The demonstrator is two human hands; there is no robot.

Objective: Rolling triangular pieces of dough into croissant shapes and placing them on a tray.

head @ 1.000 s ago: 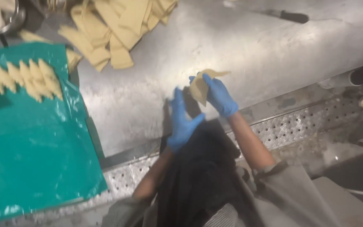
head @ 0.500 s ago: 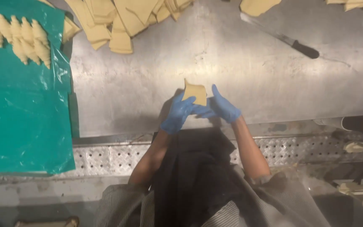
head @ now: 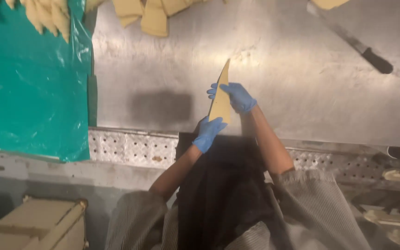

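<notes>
- The right hand point(head: 238, 97), in a blue glove, is closed around the upper part of a long triangular piece of dough point(head: 221, 99), fingers wrapped over its edge.
- The left hand point(head: 208, 133), also gloved in blue, pinches the wide bottom end of the same piece, at about 7 o'clock from the right hand.
- The dough triangle is held up above the steel counter point(head: 265, 69), its narrow tip pointing toward 12 o'clock, stretched between the two hands.
- At 2 o'clock from the hands, well apart, a knife point(head: 353, 44) with a dark handle lies slantwise on the counter.
- At 11 o'clock, near the far edge, lie several flat cut dough pieces point(head: 153, 18).
- At 9 to 10 o'clock, a green plastic sheet point(head: 28, 88) covers the left side of the counter; rolled dough shapes point(head: 47, 16) sit in a row at its far end.
- At 7 o'clock, low down, a pale box point(head: 33, 224) stands beside the person's striped sleeve.
</notes>
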